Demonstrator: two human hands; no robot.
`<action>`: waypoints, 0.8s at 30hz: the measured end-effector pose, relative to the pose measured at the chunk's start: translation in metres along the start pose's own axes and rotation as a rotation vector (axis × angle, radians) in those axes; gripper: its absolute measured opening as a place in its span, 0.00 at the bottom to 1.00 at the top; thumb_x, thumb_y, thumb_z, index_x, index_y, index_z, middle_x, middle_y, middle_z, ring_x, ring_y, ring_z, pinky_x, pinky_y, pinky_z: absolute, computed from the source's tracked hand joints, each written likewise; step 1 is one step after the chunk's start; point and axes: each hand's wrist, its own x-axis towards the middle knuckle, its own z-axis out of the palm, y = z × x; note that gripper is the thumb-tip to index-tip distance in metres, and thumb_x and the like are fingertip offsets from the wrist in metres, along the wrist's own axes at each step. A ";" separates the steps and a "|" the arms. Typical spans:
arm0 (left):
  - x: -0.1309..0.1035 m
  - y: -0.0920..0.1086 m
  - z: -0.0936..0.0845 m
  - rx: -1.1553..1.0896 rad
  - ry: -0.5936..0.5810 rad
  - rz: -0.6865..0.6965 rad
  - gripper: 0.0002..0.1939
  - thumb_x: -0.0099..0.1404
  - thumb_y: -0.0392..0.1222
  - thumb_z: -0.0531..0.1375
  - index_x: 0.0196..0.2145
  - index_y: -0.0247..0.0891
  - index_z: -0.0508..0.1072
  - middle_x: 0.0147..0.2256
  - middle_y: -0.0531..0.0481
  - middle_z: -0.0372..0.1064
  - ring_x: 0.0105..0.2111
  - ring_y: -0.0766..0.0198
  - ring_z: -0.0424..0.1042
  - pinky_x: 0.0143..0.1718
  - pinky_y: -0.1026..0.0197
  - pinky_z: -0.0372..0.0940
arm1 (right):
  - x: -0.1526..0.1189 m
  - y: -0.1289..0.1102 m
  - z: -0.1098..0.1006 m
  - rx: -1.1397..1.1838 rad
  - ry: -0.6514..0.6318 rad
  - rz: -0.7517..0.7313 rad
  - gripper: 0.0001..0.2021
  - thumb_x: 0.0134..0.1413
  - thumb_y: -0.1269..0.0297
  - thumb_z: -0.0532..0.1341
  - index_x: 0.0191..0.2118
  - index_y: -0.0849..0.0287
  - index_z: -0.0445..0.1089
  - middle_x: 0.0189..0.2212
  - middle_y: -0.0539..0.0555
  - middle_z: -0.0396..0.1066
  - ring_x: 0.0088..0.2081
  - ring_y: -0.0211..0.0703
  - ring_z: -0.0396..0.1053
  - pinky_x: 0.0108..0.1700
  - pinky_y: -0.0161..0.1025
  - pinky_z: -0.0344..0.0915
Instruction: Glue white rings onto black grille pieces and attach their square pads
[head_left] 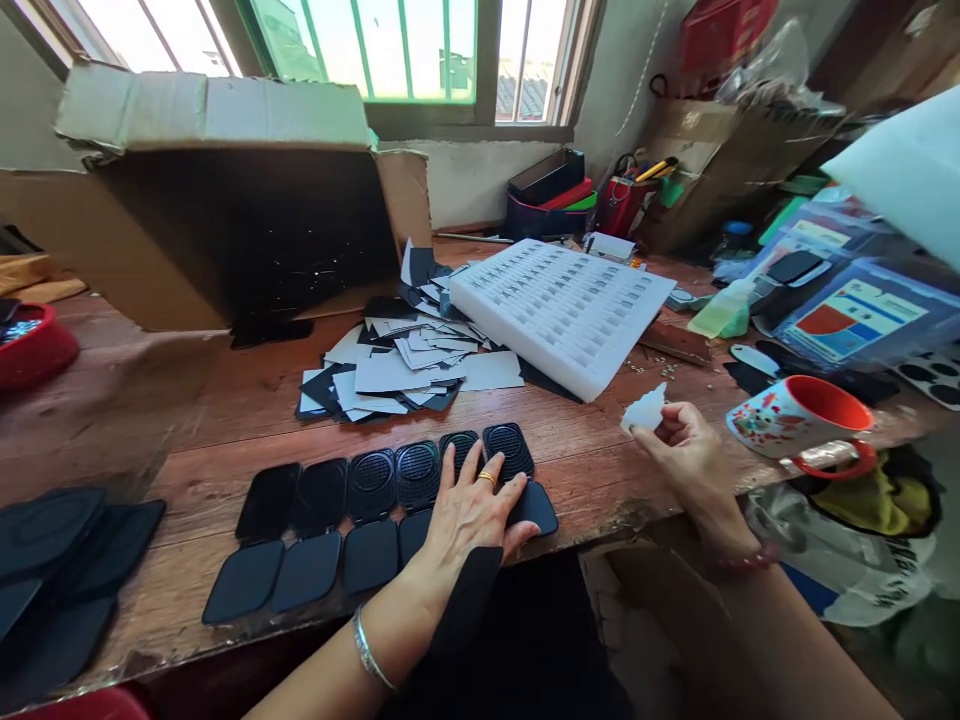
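Observation:
My left hand [472, 505], with a ring and a bracelet, lies with fingers spread over the right end of a row of open black square cases [373, 484]. Its fingertips touch the ridged upper halves, and its thumb rests by a smooth lower half [537, 508]. Part of the row is hidden under the hand. To the right, just above the table edge, my right hand [686, 450] is closed in a pinch on a small white ragged-edged scrap [645, 410]. Whether the scrap is paper or thin foam I cannot tell.
Behind the cases lie a heap of white and black cards [409, 365] and a white foam tray [555, 310] with rows of slots. A mug [772, 425] stands near my right hand. A cardboard box [172, 240] is at the back left; black sheets [60, 560] are stacked left.

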 end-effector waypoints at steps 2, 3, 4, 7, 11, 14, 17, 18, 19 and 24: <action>0.001 0.002 -0.008 -0.018 -0.038 -0.009 0.28 0.63 0.63 0.60 0.57 0.49 0.72 0.60 0.40 0.67 0.64 0.35 0.57 0.62 0.26 0.46 | -0.008 -0.021 0.007 0.083 -0.190 -0.010 0.19 0.40 0.50 0.70 0.35 0.56 0.70 0.30 0.53 0.75 0.30 0.44 0.70 0.33 0.40 0.68; 0.001 0.003 -0.011 -0.028 -0.051 -0.012 0.28 0.64 0.63 0.59 0.57 0.49 0.72 0.60 0.40 0.66 0.64 0.35 0.57 0.62 0.26 0.46 | -0.011 -0.030 0.010 0.122 -0.273 0.000 0.19 0.41 0.50 0.70 0.36 0.56 0.71 0.31 0.53 0.76 0.31 0.44 0.71 0.34 0.40 0.69; 0.002 0.003 -0.015 -0.036 -0.062 -0.013 0.28 0.64 0.63 0.59 0.57 0.48 0.72 0.60 0.40 0.66 0.64 0.35 0.57 0.63 0.27 0.47 | -0.013 -0.038 0.014 0.157 -0.336 0.020 0.20 0.41 0.50 0.71 0.37 0.56 0.72 0.32 0.54 0.76 0.32 0.45 0.71 0.34 0.40 0.69; 0.003 0.005 -0.020 -0.049 -0.088 -0.022 0.28 0.64 0.62 0.59 0.58 0.48 0.72 0.61 0.39 0.65 0.64 0.35 0.56 0.63 0.27 0.47 | -0.014 -0.048 0.025 0.230 -0.440 0.110 0.23 0.39 0.49 0.73 0.39 0.58 0.75 0.34 0.55 0.77 0.34 0.46 0.72 0.37 0.41 0.70; 0.004 0.006 -0.022 -0.056 -0.120 -0.031 0.29 0.64 0.63 0.59 0.58 0.47 0.71 0.61 0.38 0.65 0.65 0.35 0.55 0.63 0.27 0.46 | -0.009 -0.045 0.040 0.289 -0.489 0.160 0.21 0.41 0.49 0.73 0.37 0.58 0.75 0.30 0.51 0.74 0.31 0.41 0.68 0.35 0.38 0.66; 0.004 0.006 -0.022 -0.058 -0.111 -0.024 0.29 0.64 0.62 0.59 0.57 0.46 0.72 0.61 0.39 0.65 0.64 0.35 0.56 0.63 0.27 0.47 | -0.006 -0.047 0.049 0.252 -0.464 0.105 0.18 0.48 0.47 0.69 0.35 0.58 0.74 0.25 0.48 0.68 0.27 0.38 0.63 0.32 0.36 0.61; 0.005 0.005 -0.024 -0.056 -0.110 -0.020 0.29 0.64 0.63 0.59 0.57 0.46 0.72 0.61 0.39 0.66 0.64 0.35 0.56 0.63 0.27 0.47 | -0.004 -0.055 0.058 0.172 -0.418 0.013 0.18 0.54 0.45 0.65 0.34 0.58 0.73 0.23 0.47 0.63 0.27 0.38 0.60 0.31 0.36 0.59; 0.005 0.005 -0.024 -0.055 -0.112 -0.020 0.29 0.64 0.63 0.59 0.57 0.46 0.72 0.60 0.39 0.66 0.64 0.35 0.56 0.63 0.28 0.48 | -0.003 -0.058 0.062 0.150 -0.405 -0.014 0.19 0.54 0.45 0.64 0.33 0.58 0.72 0.22 0.47 0.63 0.27 0.38 0.60 0.31 0.36 0.59; 0.005 0.005 -0.025 -0.053 -0.114 -0.021 0.29 0.64 0.63 0.59 0.57 0.46 0.72 0.60 0.39 0.66 0.64 0.35 0.56 0.63 0.28 0.48 | -0.003 -0.061 0.065 0.135 -0.395 -0.038 0.19 0.53 0.44 0.64 0.32 0.58 0.71 0.21 0.46 0.62 0.26 0.38 0.60 0.31 0.36 0.58; 0.005 0.007 -0.027 -0.056 -0.114 -0.019 0.28 0.64 0.62 0.59 0.57 0.46 0.72 0.60 0.38 0.66 0.64 0.35 0.56 0.63 0.28 0.48 | -0.001 -0.068 0.079 0.102 -0.411 -0.083 0.21 0.52 0.41 0.62 0.29 0.57 0.69 0.20 0.46 0.61 0.24 0.38 0.58 0.27 0.36 0.58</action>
